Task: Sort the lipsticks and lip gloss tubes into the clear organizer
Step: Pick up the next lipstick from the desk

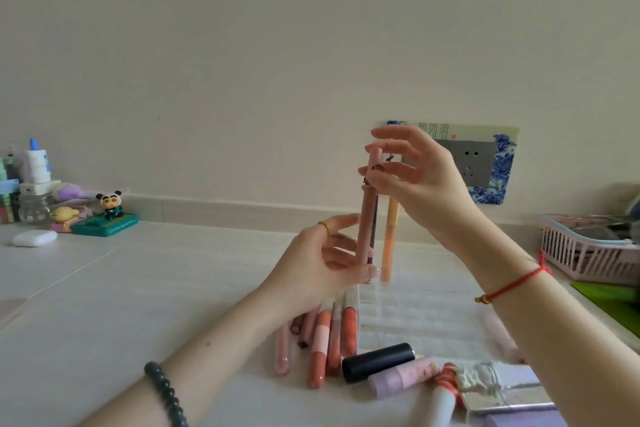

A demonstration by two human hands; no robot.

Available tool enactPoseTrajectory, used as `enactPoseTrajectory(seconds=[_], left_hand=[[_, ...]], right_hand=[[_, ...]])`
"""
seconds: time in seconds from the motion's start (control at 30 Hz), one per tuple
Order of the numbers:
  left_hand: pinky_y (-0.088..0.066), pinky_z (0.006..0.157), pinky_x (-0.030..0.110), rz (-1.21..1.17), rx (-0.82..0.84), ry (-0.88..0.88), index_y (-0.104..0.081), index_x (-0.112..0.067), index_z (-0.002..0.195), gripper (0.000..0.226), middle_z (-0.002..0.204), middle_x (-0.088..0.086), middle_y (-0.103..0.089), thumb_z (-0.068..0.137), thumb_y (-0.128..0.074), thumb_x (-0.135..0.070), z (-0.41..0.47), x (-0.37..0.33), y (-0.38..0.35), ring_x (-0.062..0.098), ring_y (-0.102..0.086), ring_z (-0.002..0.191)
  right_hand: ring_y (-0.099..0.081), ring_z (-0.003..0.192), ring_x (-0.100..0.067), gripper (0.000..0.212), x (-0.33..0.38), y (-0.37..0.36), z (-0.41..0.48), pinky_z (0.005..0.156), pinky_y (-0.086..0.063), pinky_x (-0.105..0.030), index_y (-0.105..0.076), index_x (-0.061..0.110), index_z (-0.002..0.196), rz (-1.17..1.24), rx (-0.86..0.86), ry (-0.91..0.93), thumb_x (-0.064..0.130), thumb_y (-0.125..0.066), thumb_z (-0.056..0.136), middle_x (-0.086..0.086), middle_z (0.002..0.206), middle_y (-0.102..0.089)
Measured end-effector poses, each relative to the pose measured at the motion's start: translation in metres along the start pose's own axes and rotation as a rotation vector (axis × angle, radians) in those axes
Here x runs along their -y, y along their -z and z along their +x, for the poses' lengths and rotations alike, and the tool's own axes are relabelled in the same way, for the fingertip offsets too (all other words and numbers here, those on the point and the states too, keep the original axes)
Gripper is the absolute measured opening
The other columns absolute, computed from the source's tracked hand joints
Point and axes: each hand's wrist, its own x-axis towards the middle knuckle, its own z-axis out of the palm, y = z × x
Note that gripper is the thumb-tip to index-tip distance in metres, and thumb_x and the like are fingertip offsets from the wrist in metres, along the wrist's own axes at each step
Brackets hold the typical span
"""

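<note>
Nearest, at six o'clock, loose lip gloss tubes (322, 347) and a black lipstick (379, 361) lie unsorted. Just beyond, the left hand (329, 260) curls round the foot of an upright slim pink tube (367, 218) while the right hand (415, 177) pinches its cap. Farther, at its three o'clock, an orange tube (389, 239) stands in the faint clear organizer (415, 315); next, I judge, the pink one must be lowered straight into a free slot.

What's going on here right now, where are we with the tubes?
A person holds a slim pink tube upright above the table. The right hand pinches its top end and the left hand holds its lower end. An orange tube stands upright just behind. More tubes and a black lipstick lie loose by the clear organizer, not yet sorted.
</note>
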Motion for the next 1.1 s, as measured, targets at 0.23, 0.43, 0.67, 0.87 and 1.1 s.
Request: enactPoseTrajectory(seconds=[0.23,0.43,0.67,0.87,1.1], left_hand=[[-0.057,0.078,0.036,-0.191,-0.078,-0.001,-0.070,-0.013,0.095,0.017,0.071,0.002,-0.068,0.079,-0.069,-0.019,0.024,-0.007,-0.037,0.016,-0.062,0.062],[-0.056,0.082,0.037,-0.124,-0.142,-0.010,-0.071,-0.025,0.081,0.009,0.065,0.005,-0.070,0.078,-0.070,-0.017,0.039,-0.005,-0.057,0.014,-0.066,0.066],[-0.052,0.079,0.021,-0.104,-0.197,-0.081,-0.068,-0.030,0.085,0.015,0.069,-0.012,-0.071,0.080,-0.066,-0.016,0.047,0.002,-0.067,0.005,-0.067,0.078],[-0.045,0.072,0.003,-0.082,-0.143,-0.054,-0.059,-0.042,0.087,0.031,0.093,-0.024,-0.064,0.084,-0.060,-0.011,0.045,0.010,-0.074,-0.009,-0.061,0.087],[-0.049,0.085,0.020,-0.025,-0.097,-0.008,-0.058,-0.029,0.115,0.033,0.108,-0.020,-0.058,0.086,-0.056,-0.015,0.043,0.020,-0.080,-0.002,-0.057,0.099]], right_hand=[[-0.070,0.085,-0.019,0.039,-0.005,0.035,-0.006,0.078,-0.057,-0.031,-0.057,0.020,0.110,0.038,-0.028,-0.038,-0.001,-0.065,0.078,-0.009,0.093,-0.069],[-0.071,0.075,-0.015,0.029,-0.012,0.053,-0.010,0.061,-0.059,-0.029,-0.060,0.014,0.107,-0.042,-0.016,-0.128,0.005,-0.066,0.080,-0.008,0.091,-0.071],[-0.069,0.075,-0.018,0.027,-0.028,0.057,-0.008,0.061,-0.059,-0.028,-0.058,0.023,0.098,-0.137,-0.019,-0.102,0.004,-0.064,0.081,-0.006,0.085,-0.067],[-0.066,0.075,-0.019,0.026,-0.046,0.058,-0.010,0.063,-0.060,-0.033,-0.058,0.019,0.102,-0.209,-0.053,-0.127,0.004,-0.063,0.081,-0.006,0.087,-0.065],[-0.066,0.076,-0.020,0.025,-0.065,0.055,-0.014,0.063,-0.060,-0.034,-0.058,0.017,0.103,-0.200,-0.096,-0.183,0.004,-0.062,0.082,-0.009,0.091,-0.065]])
